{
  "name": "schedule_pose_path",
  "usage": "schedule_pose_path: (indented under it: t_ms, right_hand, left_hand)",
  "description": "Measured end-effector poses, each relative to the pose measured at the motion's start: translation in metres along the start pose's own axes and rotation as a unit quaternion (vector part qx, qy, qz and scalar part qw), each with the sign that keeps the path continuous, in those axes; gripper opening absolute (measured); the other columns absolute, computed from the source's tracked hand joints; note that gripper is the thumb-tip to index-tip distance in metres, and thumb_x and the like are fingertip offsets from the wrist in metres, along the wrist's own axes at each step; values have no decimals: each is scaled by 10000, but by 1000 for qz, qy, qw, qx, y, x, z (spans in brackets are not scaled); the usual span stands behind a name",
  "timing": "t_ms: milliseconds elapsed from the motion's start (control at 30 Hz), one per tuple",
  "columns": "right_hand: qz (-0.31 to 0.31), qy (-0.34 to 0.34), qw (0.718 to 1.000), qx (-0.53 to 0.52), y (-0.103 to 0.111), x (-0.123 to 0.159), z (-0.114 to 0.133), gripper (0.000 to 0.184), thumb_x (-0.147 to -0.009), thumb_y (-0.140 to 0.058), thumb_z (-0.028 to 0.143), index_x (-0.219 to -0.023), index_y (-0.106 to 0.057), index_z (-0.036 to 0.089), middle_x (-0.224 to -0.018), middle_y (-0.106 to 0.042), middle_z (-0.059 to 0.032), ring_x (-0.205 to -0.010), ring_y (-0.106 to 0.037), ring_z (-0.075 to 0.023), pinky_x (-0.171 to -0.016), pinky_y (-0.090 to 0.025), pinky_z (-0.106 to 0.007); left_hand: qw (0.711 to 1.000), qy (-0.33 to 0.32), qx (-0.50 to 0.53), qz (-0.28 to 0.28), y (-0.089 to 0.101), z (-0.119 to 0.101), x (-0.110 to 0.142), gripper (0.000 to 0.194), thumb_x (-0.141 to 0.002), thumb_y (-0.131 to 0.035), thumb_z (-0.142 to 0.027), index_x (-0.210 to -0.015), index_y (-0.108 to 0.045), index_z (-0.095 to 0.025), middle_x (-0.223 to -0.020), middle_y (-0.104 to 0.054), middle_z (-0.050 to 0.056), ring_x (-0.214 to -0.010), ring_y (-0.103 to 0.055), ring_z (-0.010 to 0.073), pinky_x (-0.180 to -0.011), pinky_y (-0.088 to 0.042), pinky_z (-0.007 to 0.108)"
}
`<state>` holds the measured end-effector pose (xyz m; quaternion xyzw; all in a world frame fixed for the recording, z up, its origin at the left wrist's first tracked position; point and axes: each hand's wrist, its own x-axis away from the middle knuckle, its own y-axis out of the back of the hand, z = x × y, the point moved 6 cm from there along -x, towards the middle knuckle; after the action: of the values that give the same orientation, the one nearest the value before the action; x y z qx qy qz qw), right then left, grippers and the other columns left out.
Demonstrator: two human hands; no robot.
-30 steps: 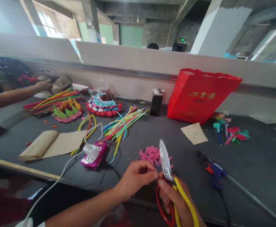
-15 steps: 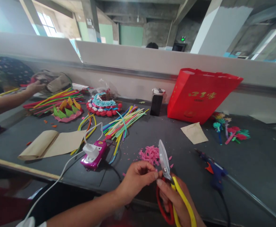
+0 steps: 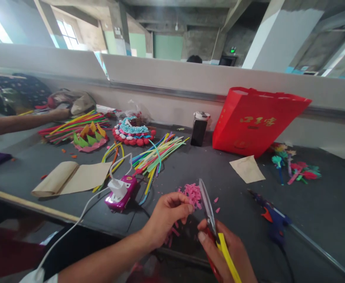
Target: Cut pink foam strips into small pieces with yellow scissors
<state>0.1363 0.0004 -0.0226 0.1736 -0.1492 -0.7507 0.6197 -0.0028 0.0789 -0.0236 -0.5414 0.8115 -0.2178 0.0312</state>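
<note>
My right hand point(image 3: 228, 251) grips a pair of scissors point(image 3: 212, 220) with yellow and red handles, blades pointing up and away. My left hand point(image 3: 168, 218) is pinched just left of the blades, fingers closed on something too small to make out. A heap of pink cut scraps point(image 3: 192, 193) lies on the dark table point(image 3: 190, 169) just beyond both hands, and a few pink bits lie under my left hand.
A purple power block point(image 3: 121, 195) with a white plug sits to the left, a blue glue gun point(image 3: 271, 216) to the right. Coloured strips point(image 3: 157, 153), a red bag point(image 3: 256, 122), a black bottle point(image 3: 198, 127), brown paper point(image 3: 72, 177) and another person's arm point(image 3: 19, 122) lie further off.
The view has shifted slightly. The scissors have tilted and dropped lower in my right hand, and pink bits now lie below my left hand. The other person's arm has lowered toward the table.
</note>
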Motion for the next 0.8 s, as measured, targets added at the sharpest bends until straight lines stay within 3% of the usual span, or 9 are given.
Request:
schedule_pose_path:
  t_ms: [167, 333, 467, 800]
  right_hand:
    - [-13, 118, 988, 102, 0, 6, 2, 225, -861, -550, 438, -899, -622, 228, -584, -596, 43, -477, -579, -109, -523, -483, -179]
    - [-43, 253, 945, 204, 2, 8, 10, 249, -865, -578, 365, -1045, -589, 193, -773, -682, -35, -650, -664, -156, -599, -542, -223]
    - [-61, 274, 925, 255, 2, 6, 13, 233, -886, -549, 373, -1046, -582, 206, -779, -676, -36, -655, -657, -174, -583, -545, -266]
    - [-74, 269, 908, 311, 2, 0, 7, 252, -912, -510, 410, -1063, -576, 220, -782, -675, -25, -688, -663, -174, -594, -542, -265]
  left_hand:
    - [1000, -27, -5, -3, 5, -19, 0, 193, -679, -770, -274, -721, -647, -132, -582, -547, -39, -488, -450, 49, -501, -343, 180]
    - [999, -33, -12, -6, 5, -28, 2, 201, -659, -779, -265, -730, -651, -126, -594, -570, -29, -485, -439, 49, -492, -346, 179]
    - [1000, -24, -13, -4, 3, -28, 3, 195, -636, -778, -250, -720, -648, -131, -587, -575, -28, -482, -435, 53, -484, -351, 178]
    - [999, -13, -44, 9, 3, -26, 3, 205, -622, -772, -267, -722, -670, -120, -616, -594, -5, -520, -451, 69, -473, -391, 173]
